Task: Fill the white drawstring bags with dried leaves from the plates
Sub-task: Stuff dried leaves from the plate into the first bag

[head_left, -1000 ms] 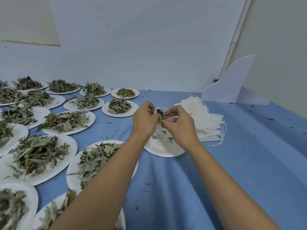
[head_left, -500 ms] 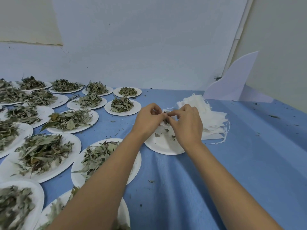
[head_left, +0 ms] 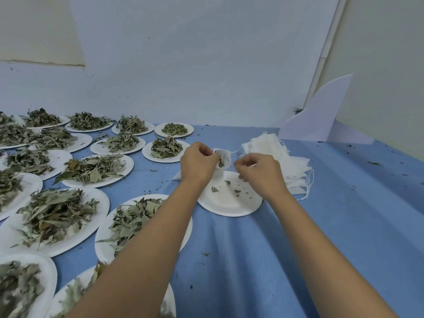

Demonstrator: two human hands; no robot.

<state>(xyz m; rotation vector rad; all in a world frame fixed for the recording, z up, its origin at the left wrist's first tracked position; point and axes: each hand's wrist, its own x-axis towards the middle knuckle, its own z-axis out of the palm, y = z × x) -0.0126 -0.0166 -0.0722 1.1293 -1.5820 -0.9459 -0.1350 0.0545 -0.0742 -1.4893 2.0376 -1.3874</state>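
Observation:
My left hand [head_left: 198, 164] holds a small white drawstring bag [head_left: 223, 158] by its mouth, with dark dried leaves showing inside. To the right of the bag, my right hand [head_left: 258, 173] is curled with fingertips pinched; a thin white string runs from the bag towards it, and whether it holds the string is unclear. Both hands hover over a nearly bare white paper plate [head_left: 229, 203] carrying a few leaf crumbs. A stack of white bags [head_left: 277, 157] lies just behind my right hand.
Several white paper plates heaped with dried leaves [head_left: 96, 168] cover the left half of the blue cloth [head_left: 344, 226], one [head_left: 135, 216] partly under my left forearm. A white curved board [head_left: 321, 120] leans at the back right. Leaf crumbs dot the cloth.
My hands have drawn apart: the right hand moved right, away from the bag mouth, and the bag now shows open in my left hand.

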